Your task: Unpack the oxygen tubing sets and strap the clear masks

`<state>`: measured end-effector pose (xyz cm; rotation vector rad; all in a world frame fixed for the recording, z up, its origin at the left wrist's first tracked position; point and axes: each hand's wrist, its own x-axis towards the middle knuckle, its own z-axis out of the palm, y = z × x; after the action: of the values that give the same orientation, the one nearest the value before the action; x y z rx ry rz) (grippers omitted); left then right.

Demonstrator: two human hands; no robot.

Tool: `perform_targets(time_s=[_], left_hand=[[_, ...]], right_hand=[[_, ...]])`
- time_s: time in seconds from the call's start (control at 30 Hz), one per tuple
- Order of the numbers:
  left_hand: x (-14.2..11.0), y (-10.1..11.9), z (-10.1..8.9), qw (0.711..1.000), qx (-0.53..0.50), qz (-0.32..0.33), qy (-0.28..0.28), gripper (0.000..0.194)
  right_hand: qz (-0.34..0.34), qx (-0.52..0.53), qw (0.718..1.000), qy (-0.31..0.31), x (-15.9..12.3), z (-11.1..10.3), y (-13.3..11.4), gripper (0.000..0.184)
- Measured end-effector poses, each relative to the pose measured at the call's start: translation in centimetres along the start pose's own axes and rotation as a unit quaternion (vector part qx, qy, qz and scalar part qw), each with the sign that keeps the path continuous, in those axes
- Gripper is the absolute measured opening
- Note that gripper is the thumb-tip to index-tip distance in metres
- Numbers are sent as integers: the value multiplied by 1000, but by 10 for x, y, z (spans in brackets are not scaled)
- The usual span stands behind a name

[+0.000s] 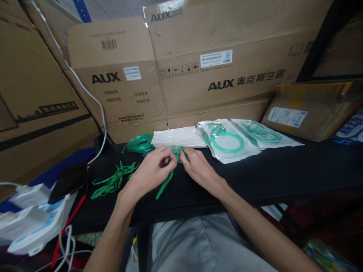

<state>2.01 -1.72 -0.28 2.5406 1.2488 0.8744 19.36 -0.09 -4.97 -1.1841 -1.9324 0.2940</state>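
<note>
left hand [151,166], right hand [200,166], both grips pinching green strap [165,184], white pouches [250,150] with coiled tubing [227,150] inside

Green strap [165,185], translucent green tubing [141,142], white pouches [230,142], black tabletop [255,175], brown cartons [187,88]

Place: apparently a makeshift workshop or storeroom corner
Backdrop: AUX air-conditioner cartons [184,88]
Worktop: black table [255,175] bearing bagged green tubing [241,142]
Left edge: power strip [31,238] with white adapters [24,223]
</note>
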Motion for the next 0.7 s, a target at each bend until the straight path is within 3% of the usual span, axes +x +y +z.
perform_targets(time_s=[0.33, 0.43, 0.6, 0.7], left_hand=[[-8, 1, -22, 984, -78, -23, -157, 17], [-8, -5, -21, 991, -45, -34, -125, 22], [-4, -16, -12, 997, 42, -56, 10, 41], [-1, -19, -6, 998, 43, -54, 13, 41]], right_hand=[[66, 15, 998, 6, -3, -1, -1, 29], [28, 8, 1000, -9, -3, 0, -3, 25], [-5, -62, 998, -22, -3, 2, -5, 25], [-24, -118, 992, -29, -4, 3, -4, 27]])
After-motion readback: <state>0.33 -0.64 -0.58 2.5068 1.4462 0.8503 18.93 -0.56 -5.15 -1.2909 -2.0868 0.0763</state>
